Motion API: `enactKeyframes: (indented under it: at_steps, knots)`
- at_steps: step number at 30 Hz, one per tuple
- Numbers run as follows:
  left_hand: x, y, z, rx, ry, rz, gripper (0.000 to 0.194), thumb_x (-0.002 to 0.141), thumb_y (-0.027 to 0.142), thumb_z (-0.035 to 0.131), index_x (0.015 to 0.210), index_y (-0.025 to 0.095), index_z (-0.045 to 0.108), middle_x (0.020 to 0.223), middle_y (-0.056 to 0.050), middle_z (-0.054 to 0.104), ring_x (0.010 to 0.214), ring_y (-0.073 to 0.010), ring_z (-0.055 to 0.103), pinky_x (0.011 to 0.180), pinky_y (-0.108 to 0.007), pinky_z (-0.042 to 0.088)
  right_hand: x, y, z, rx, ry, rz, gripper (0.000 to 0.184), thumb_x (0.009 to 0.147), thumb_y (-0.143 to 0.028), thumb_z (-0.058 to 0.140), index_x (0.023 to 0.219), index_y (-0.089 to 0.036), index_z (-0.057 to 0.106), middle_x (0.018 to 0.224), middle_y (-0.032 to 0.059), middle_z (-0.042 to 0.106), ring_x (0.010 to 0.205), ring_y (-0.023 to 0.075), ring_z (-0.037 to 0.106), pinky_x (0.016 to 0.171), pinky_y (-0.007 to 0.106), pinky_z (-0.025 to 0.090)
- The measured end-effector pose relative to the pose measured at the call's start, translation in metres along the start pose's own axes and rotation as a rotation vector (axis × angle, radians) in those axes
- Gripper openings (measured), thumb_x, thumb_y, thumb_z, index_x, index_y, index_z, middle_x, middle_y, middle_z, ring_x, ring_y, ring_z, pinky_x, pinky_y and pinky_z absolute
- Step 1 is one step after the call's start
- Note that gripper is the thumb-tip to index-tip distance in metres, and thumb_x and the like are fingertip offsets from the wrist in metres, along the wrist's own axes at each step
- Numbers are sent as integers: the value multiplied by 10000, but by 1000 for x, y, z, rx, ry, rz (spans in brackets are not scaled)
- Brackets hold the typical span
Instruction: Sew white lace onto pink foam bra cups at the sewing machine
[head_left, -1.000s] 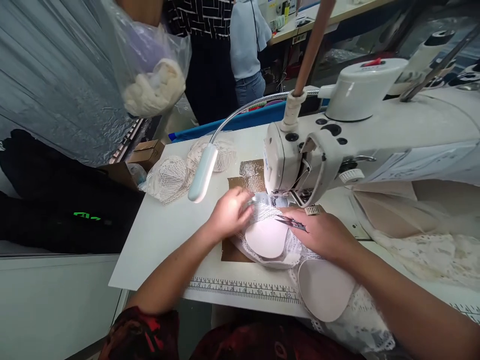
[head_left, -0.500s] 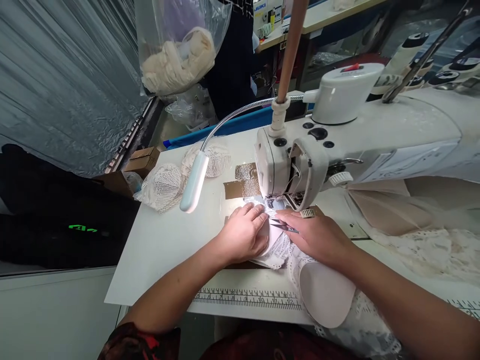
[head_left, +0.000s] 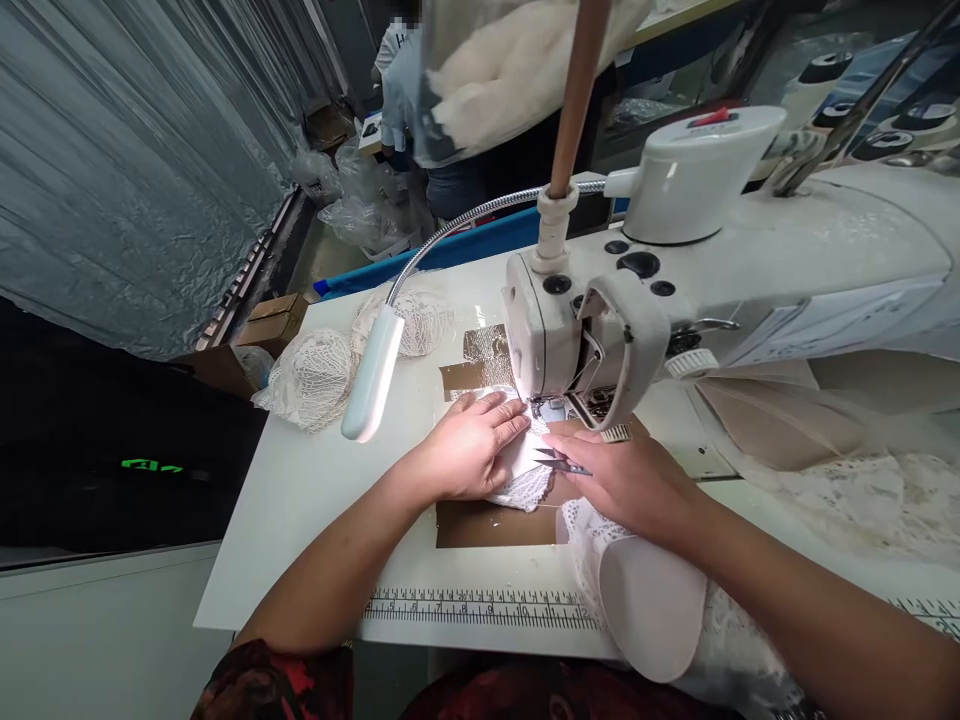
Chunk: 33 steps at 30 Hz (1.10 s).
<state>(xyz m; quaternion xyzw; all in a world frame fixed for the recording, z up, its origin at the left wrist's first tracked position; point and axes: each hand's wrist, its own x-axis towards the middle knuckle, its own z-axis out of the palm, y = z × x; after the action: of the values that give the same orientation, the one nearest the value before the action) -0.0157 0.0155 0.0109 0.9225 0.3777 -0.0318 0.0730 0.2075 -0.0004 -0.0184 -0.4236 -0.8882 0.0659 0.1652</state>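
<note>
My left hand [head_left: 474, 445] lies flat with fingers stretched over a white lace piece [head_left: 527, 490], just left of the needle area of the sewing machine [head_left: 551, 335]. My right hand [head_left: 626, 475] is closed around thread snips [head_left: 556, 461], whose blades point left toward that lace. The needle and presser foot are partly hidden behind the machine head. Below my right hand, a smooth pale cup [head_left: 652, 605] with lace edging hangs over the table's front edge; my forearm covers part of its lace.
A lamp [head_left: 373, 375] on a bent metal neck hangs over the table [head_left: 300, 540]. Lace cups [head_left: 309, 375] lie at the back left, beige lace fabric [head_left: 847, 480] at the right. A measuring tape [head_left: 480, 607] runs along the front edge. A person [head_left: 401, 95] is in the background.
My left hand and the lace under it have shifted left and slightly away from me, uncovering brown tape on the table. The snips stay in my right hand. The view has turned slightly.
</note>
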Motion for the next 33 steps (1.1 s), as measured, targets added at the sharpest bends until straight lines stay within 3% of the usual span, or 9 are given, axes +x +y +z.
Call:
enactKeyframes:
  at_steps: [7,14,22,33]
  knots:
    - [-4,7,8,95,102,57,422,911,197,379,1304,111,507,1374,-115,516,1265,-295,431,1066,-515,279,-3,2,5,74,-89,28,305,830,-210,445,1029,-242,673,815,34,706,665,176,611,564,261,387]
    - [-2,3,11,20,170,113,450,941,417,364,1233,142,567,1326,-131,555,1182,-295,502,1049,-543,278,2,-1,3,64,-131,61,362,811,-205,438,1079,-247,677,862,47,722,749,206,650,602,277,454]
    - [1,-4,15,34,203,65,386,896,264,404,1217,143,580,1321,-103,563,1180,-283,509,1064,-516,278,5,-7,8,25,-159,139,427,836,-229,446,1224,-275,621,965,52,718,777,209,669,568,271,460]
    - [2,1,26,50,279,-48,408,922,295,371,1252,124,540,1295,-154,561,1194,-308,480,991,-493,350,5,-7,12,36,-134,169,392,849,-243,461,1207,-276,617,964,42,719,775,206,670,584,271,459]
